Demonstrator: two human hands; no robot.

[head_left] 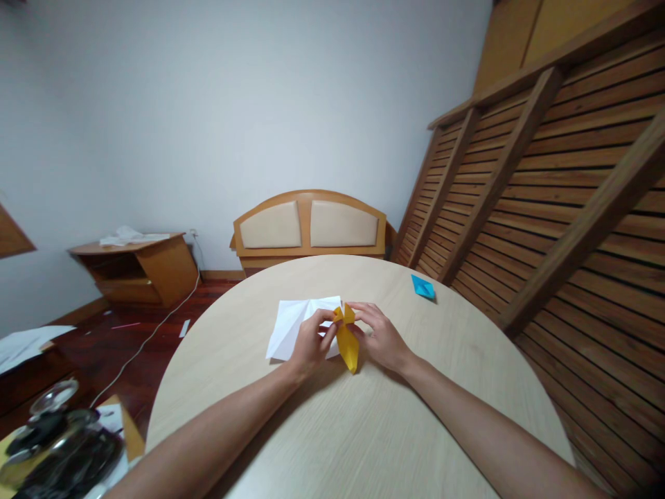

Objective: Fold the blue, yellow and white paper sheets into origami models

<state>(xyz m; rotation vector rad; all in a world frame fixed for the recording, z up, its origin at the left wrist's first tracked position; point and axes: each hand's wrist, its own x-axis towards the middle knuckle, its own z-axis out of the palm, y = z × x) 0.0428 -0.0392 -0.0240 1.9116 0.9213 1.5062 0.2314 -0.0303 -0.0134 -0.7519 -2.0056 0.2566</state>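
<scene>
A folded yellow paper piece (347, 344) lies on the round light-wood table (364, 430), its long point toward me. My left hand (310, 341) pinches its upper left flap between thumb and fingers. My right hand (381, 337) pinches the upper right flap from the other side. Under and behind my left hand lies a creased white sheet of paper (291, 326), unfolded flat.
A small blue folded paper (422, 286) sits near the table's far right edge. Behind the table stand a wooden headboard (310, 225) and a low wooden cabinet (138, 267). A slatted wooden wall (561, 208) runs along the right. Dark objects (57, 443) sit at lower left.
</scene>
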